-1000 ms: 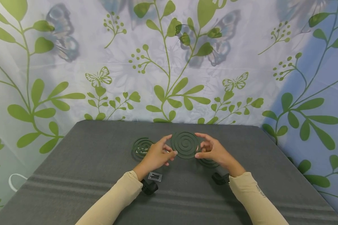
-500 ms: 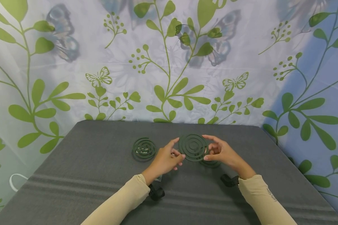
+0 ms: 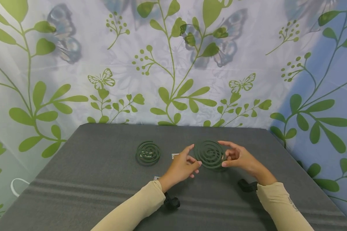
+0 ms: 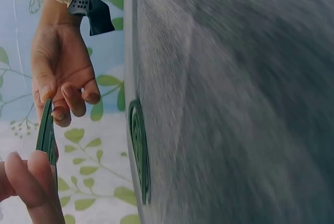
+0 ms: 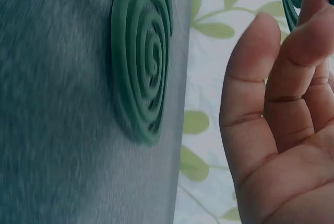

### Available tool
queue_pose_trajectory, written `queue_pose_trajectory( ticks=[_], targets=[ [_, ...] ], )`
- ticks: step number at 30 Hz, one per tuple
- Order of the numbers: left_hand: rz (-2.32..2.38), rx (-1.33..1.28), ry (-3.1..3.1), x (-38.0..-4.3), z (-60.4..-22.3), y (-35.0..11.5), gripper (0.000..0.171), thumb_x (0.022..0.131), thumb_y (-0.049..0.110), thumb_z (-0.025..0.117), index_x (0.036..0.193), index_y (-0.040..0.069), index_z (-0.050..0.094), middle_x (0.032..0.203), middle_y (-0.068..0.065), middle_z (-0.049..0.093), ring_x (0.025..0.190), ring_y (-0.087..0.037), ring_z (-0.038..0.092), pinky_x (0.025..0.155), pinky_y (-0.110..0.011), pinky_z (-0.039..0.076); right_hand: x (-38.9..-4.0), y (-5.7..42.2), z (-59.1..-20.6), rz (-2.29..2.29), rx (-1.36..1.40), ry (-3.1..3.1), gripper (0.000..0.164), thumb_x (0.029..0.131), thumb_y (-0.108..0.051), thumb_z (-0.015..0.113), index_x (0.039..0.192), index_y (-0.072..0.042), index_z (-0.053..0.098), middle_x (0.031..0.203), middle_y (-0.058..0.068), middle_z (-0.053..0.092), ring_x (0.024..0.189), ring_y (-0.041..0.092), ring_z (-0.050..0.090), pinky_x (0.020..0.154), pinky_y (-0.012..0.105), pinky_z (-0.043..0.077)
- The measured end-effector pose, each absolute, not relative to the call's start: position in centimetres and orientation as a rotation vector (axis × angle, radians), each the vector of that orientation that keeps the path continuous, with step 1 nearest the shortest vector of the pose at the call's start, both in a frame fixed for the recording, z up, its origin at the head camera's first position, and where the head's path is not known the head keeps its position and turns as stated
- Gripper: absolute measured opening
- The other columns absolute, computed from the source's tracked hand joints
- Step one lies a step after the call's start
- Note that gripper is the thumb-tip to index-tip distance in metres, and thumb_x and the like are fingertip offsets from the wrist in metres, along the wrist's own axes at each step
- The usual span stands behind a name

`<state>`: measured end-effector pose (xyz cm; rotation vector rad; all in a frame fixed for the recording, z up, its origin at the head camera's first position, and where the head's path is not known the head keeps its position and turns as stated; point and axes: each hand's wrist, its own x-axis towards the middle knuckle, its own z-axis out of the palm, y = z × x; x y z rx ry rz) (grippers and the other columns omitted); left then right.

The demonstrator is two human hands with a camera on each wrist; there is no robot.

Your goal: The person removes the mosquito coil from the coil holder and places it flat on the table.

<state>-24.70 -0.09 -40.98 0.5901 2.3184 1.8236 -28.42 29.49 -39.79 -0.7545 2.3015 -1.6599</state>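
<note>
Between both hands a dark green mosquito coil (image 3: 209, 151) is held up over the table, face toward the head camera. My left hand (image 3: 180, 165) pinches its left rim with forefinger and thumb. On the opposite rim, my right hand (image 3: 241, 158) grips it the same way, other fingers curled in. The left wrist view shows the held coil (image 4: 46, 130) edge-on, with the right hand's thumb against it. A second coil lies on the table behind the held one, mostly hidden in the head view. Another coil (image 3: 148, 152) lies farther left.
A small metal piece (image 3: 174, 156) lies beside the left hand, and another (image 3: 156, 178) is partly covered by the left sleeve. Dark grey cloth covers the table (image 3: 98, 166). A leaf-patterned curtain (image 3: 173, 64) stands behind its far edge.
Both hands have moved right and slightly down with the held mosquito coil. It now overlaps the right-hand coil on the table, and the left coil shows fully.
</note>
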Motion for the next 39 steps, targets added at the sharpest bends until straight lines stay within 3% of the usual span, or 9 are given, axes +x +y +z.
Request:
queue_pose_trajectory(
  ticks=[8,16,29,39],
  targets=[
    [1.901,0.573,2.26,-24.5,-40.9,2.1,0.076,0.104,0.013,0.075,0.169,0.006,0.035,0.099,-0.007,0.076,0.082,-0.042,0.076,0.065,-0.04,0.064,-28.2,31.7,-39.5,-1.677,-0.785,2.277,0.078,0.096,0.008,0.076,0.165,-0.003,0.04,0.092,0.0,0.066,0.076,0.017,0.067,0.075,0.038,0.061],
    [1.936,0.511,2.232,-24.3,-41.2,4.0,0.077,0.104,0.014,0.076,0.169,0.005,0.035,0.096,-0.001,0.075,0.075,-0.029,0.077,0.062,-0.036,0.064,-28.5,33.8,-39.7,-1.707,-0.859,2.175,0.076,0.098,0.013,0.069,0.16,-0.027,0.05,0.097,0.0,0.068,0.082,0.015,0.07,0.076,0.037,0.062],
    [1.99,0.453,2.188,-24.5,-41.6,7.5,0.075,0.102,0.011,0.077,0.167,0.006,0.039,0.09,0.004,0.074,0.069,-0.024,0.076,0.061,-0.036,0.064,-28.7,37.3,-40.5,-1.737,-0.83,2.099,0.075,0.099,0.013,0.067,0.162,-0.023,0.048,0.098,0.001,0.068,0.086,0.012,0.069,0.079,0.035,0.06],
    [1.997,0.414,2.169,-24.7,-41.8,9.2,0.075,0.102,0.01,0.077,0.167,0.011,0.04,0.09,0.004,0.073,0.068,-0.025,0.076,0.059,-0.033,0.063,-28.6,38.8,-40.7,-1.724,-0.79,2.126,0.074,0.1,0.012,0.068,0.159,-0.029,0.051,0.099,0.003,0.068,0.088,0.014,0.07,0.078,0.036,0.061]
  ],
)
